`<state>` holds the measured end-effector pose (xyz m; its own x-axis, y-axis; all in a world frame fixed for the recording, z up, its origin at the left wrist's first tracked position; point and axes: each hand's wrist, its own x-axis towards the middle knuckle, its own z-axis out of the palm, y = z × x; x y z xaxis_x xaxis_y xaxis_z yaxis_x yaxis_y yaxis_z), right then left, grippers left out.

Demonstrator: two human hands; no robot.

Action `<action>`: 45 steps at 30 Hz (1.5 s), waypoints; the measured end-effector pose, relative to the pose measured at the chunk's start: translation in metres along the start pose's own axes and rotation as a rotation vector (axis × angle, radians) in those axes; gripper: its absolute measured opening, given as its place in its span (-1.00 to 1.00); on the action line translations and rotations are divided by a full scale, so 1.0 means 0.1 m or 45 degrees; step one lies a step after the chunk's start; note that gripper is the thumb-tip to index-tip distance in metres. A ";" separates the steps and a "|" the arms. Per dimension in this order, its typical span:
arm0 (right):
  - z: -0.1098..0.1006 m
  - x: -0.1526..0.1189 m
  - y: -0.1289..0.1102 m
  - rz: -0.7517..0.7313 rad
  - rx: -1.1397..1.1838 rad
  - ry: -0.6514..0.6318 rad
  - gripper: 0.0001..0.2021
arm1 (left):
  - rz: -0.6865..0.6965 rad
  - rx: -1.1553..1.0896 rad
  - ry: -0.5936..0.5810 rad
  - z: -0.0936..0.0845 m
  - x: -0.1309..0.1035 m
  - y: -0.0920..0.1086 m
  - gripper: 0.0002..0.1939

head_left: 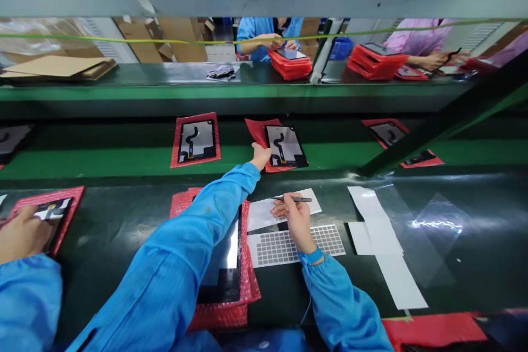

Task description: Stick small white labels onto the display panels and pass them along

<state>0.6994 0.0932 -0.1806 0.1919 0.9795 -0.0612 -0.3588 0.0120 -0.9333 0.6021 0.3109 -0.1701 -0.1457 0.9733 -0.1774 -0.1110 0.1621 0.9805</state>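
Observation:
My left hand (260,155) reaches far forward onto the green belt. It grips the left edge of a tablet screen panel (291,143) and the red bubble-wrap bag (259,129) under it; its fingertips are partly hidden. A black flex cable shows on the panel's pale back. In my right hand (297,220) is a pair of dark tweezers (303,199), held level above a white sheet (259,215). Below that hand lies a label sheet (276,248) with a grid of small grey squares. My left sleeve partly covers another screen panel (231,253) on stacked red bubble-wrap bags (249,280).
Other panels on red bags, including one panel (200,140), lie along the belt (140,148). At left, a co-worker's hand (25,234) touches a panel. White strips (377,220) and clear film lie right. A dark slanted post (445,113) crosses the right; co-workers sit opposite.

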 end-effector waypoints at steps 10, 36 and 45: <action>-0.18 0.17 -0.23 -0.365 0.189 0.467 -0.80 | -0.099 -0.118 -0.077 -1.18 -0.84 0.44 -0.71; -0.21 0.27 0.04 0.051 -0.510 -0.026 -0.83 | 0.125 0.954 0.128 -3.08 -2.98 -0.02 -0.42; -0.29 0.56 0.03 0.092 -0.570 -0.157 -0.81 | 0.566 1.275 0.038 -2.81 -2.42 0.09 -0.78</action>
<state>0.7351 0.1419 -0.1969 0.0614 0.9915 -0.1143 0.0676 -0.1184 -0.9907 0.3602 0.0314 -0.1418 -0.0004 0.9754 0.2203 0.8048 -0.1304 0.5790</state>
